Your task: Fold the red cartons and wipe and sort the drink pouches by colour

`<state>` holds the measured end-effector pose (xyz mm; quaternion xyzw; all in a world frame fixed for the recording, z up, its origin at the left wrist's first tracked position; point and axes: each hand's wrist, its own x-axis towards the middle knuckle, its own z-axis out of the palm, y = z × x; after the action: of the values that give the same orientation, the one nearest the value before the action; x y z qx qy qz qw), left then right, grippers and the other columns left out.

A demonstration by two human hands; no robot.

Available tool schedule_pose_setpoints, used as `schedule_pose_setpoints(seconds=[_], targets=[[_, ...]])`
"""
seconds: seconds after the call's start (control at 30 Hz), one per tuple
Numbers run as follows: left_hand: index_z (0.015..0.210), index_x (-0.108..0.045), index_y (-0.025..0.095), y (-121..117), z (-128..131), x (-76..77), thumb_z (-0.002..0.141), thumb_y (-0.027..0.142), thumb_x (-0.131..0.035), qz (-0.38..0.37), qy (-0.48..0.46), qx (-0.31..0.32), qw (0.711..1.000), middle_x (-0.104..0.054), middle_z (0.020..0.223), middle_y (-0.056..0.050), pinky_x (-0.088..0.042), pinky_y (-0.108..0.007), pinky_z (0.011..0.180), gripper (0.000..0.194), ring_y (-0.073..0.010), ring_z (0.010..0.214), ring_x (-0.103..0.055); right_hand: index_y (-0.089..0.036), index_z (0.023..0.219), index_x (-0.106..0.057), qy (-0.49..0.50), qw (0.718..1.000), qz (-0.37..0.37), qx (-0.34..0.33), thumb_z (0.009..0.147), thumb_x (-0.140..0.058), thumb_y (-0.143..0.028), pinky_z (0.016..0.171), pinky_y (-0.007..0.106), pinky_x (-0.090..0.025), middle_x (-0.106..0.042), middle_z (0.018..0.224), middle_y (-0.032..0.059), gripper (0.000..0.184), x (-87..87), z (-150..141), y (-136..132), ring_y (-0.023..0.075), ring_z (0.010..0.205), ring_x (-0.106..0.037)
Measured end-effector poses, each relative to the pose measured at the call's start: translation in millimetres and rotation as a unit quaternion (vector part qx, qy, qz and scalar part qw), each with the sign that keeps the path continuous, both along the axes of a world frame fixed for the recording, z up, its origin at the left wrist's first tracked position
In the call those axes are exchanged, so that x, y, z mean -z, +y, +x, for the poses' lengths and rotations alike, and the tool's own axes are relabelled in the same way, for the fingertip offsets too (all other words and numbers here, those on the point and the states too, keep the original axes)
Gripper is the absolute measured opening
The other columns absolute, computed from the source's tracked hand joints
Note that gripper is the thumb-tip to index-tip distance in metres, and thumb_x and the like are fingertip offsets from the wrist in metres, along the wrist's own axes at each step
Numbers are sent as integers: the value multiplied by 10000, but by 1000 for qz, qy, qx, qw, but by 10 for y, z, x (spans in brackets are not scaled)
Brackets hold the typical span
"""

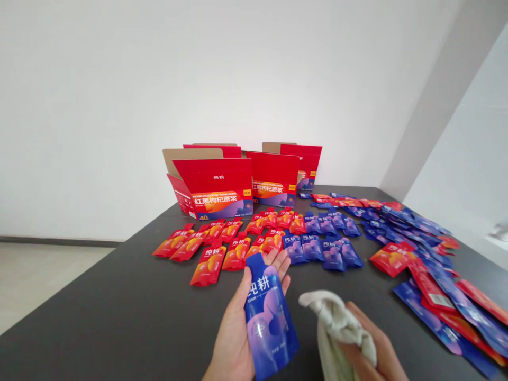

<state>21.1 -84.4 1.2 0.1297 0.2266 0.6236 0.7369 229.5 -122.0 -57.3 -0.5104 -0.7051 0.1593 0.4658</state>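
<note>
Blue pouch [270, 323]: glossy, purple round-fruit print, white lettering near top, narrow neck at upper end. Held face up along palm of left hand [232, 330], thumb at pouch's left edge, fingers showing past right edge; lower end slants down toward viewer. Right hand [379, 346] apart from left, to right of pouch, gripping bunched pale cloth [337, 320]; fingers partly hidden, exact hold hard to judge. Red pouches [208, 266] in rows beyond, on dark table [130, 312].
</note>
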Motion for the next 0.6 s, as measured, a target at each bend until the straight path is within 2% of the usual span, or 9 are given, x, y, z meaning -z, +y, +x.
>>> schedule_pose_setpoints(seconds=[0.07,0.13,0.23,0.33,0.43,0.5,0.53,0.57,0.6], targets=[[1362,-528,80,18,-53,-63,974,254,-509,-33,21,16,999,-634,1321,-176,-477,-384,1065,425,-262,1236,-589,-225,1040,-677,29,997,-54,54,909,-499,-456,758,263,-552,-715,937,52,319,-72,383,104,232,929,-675],[1341,-542,83,63,-124,-138,935,189,-568,-62,46,54,996,-663,1283,-165,-513,-355,1023,420,-254,1193,-624,-213,1135,-643,12,990,-92,111,908,-482,-514,777,281,-549,-712,1023,65,410,-113,769,203,242,965,-668],[1264,-604,87,202,-225,-212,894,184,-628,-63,116,80,988,-712,1195,-161,-577,-315,912,383,-248,1088,-689,-195,1105,-659,-84,963,-93,238,883,-452,-592,790,365,-535,-711,1015,99,500,-82,1285,364,296,955,-666],[1152,-667,98,388,-296,-207,863,254,-680,-32,203,56,977,-770,1015,-144,-617,-279,727,329,-222,863,-753,-201,1015,-692,-219,921,-140,290,885,-373,-609,781,454,-513,-702,949,138,534,50,1635,536,355,934,-665],[998,-708,117,532,-336,-181,831,363,-709,-4,274,26,961,-777,788,-84,-576,-238,532,297,-167,588,-717,-183,986,-683,-301,867,-203,341,862,-352,-647,799,533,-491,-652,1017,218,583,152,1741,641,438,1033,-617],[908,-719,129,567,-333,-184,814,418,-712,8,324,6,946,-763,716,-63,-548,-229,494,304,-153,526,-685,-179,1051,-666,-313,838,-192,403,796,-422,-726,821,606,-460,-572,1154,274,651,113,1651,645,525,1134,-525],[880,-721,133,563,-316,-191,807,437,-711,13,347,-4,938,-760,704,-61,-545,-232,499,313,-157,528,-683,-184,1104,-651,-308,836,-165,424,777,-449,-741,841,636,-437,-527,1217,288,677,55,1554,629,551,1173,-477],[865,-723,135,545,-285,-198,802,452,-710,18,365,-12,931,-758,699,-63,-546,-240,511,323,-166,539,-687,-191,1159,-629,-293,848,-123,424,787,-457,-728,874,648,-414,-498,1261,288,676,-22,1422,604,550,1203,-447],[859,-724,137,516,-239,-202,797,466,-708,25,378,-16,925,-754,689,-62,-546,-250,519,335,-176,546,-690,-199,1195,-608,-267,871,-80,404,815,-453,-696,902,641,-405,-497,1274,273,645,-112,1258,573,524,1211,-451]])
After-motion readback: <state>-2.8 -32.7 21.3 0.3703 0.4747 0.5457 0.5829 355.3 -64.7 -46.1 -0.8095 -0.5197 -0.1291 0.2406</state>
